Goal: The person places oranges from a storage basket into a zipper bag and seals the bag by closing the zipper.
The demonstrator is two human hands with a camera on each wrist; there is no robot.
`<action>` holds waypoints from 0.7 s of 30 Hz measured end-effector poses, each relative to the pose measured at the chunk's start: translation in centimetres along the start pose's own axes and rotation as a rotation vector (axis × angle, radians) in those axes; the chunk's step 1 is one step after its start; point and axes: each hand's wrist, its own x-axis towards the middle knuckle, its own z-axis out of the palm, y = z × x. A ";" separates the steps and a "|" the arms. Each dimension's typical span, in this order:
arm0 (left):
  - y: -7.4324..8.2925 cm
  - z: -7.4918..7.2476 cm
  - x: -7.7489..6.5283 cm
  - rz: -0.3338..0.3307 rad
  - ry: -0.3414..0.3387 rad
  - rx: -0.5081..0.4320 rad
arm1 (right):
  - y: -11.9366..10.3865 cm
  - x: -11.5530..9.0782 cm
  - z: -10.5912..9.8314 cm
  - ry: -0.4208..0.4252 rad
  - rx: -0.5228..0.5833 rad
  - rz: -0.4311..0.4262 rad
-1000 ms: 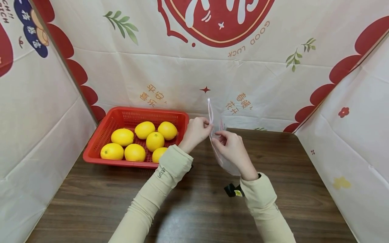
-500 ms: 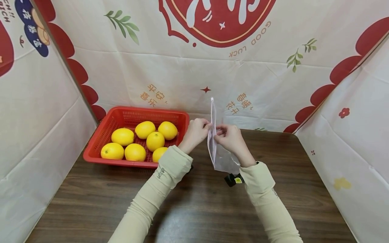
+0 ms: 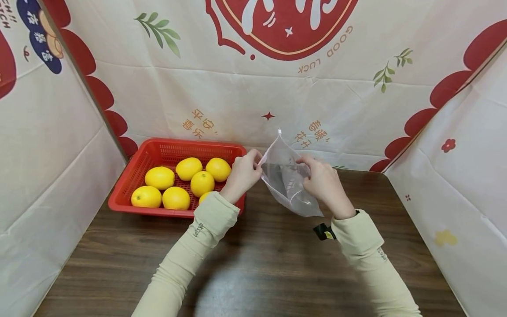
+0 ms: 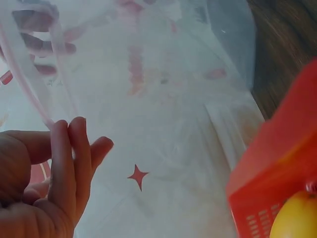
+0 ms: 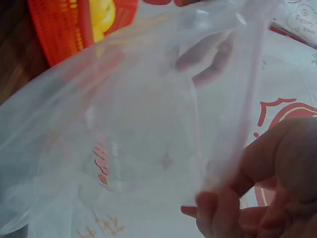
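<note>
Two hands hold one clear zip bag [image 3: 288,182], mouth pulled apart, above the worktop [image 3: 257,264] beside the red basket [image 3: 156,154]. Your left hand [image 3: 241,174] and right hand [image 3: 325,185] each have fingers pinching opposite rim edges.

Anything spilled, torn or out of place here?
Nothing stands out. Yellow fruits sit inside the red plastic basket; left hand and right hand pinch the clear plastic zip bag open, apparently intact.

Dark wood table [image 3: 257,273]; cream printed cloth walls [image 3: 222,92] around.
</note>
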 end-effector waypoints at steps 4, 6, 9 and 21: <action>-0.4 -0.4 -0.4 0.041 0.015 0.042 | 0.7 0.0 -1.2 -0.142 -0.104 0.048; -0.5 -0.6 -0.5 0.045 0.008 0.064 | 1.1 0.0 -1.8 -0.197 -0.137 0.077; -0.4 -0.9 -0.8 0.044 -0.012 0.078 | 1.7 -0.1 -2.5 -0.256 -0.182 0.112; 0.8 -0.5 -1.5 0.127 -0.007 0.385 | 2.5 0.1 -3.3 -0.164 -0.264 0.054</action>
